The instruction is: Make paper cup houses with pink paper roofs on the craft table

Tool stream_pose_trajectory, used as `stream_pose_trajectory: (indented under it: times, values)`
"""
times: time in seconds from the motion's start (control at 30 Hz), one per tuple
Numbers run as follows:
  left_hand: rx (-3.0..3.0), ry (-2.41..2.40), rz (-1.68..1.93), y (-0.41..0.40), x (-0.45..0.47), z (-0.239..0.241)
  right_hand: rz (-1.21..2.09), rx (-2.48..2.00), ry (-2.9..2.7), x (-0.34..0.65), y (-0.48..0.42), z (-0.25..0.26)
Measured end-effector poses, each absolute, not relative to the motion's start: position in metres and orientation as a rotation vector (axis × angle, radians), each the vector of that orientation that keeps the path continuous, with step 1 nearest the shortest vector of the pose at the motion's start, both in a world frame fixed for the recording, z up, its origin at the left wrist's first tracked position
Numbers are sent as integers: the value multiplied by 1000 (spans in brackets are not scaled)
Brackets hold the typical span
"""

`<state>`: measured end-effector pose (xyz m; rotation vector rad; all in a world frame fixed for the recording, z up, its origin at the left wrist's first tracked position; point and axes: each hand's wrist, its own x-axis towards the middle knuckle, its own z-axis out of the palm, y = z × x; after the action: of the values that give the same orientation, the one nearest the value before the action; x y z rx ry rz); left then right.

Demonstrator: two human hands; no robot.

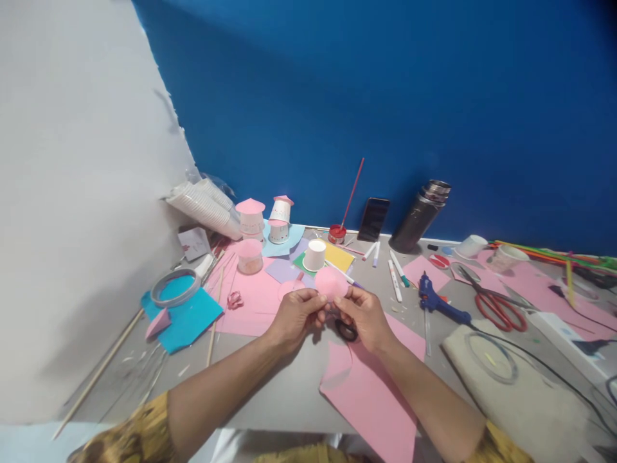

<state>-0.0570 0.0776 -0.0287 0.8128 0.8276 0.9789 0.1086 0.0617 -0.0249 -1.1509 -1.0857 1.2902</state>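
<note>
Over the table (pixel 289 392), near the white cup (pixel 315 256), gripping pink paper disc (pixel 331 283) by near edge with closed fingers of left hand (pixel 296 318) and right hand (pixel 365 316); likely shaping, next calling for even pinching.

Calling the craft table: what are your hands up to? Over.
Left hand, right hand: both pinching. Round pink paper: held between them. White cup: just beyond.
</note>
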Motion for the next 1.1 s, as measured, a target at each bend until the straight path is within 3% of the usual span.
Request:
stream_pose_trajectory:
  times: [0.9, 1.1]
  values:
    - [795, 799, 1006, 76, -57, -27, 1385, -1117, -1045, 113, 62, -29]
    - [1029, 940, 901, 71, -59, -23, 1409, -1028, -865, 119, 65, -26]
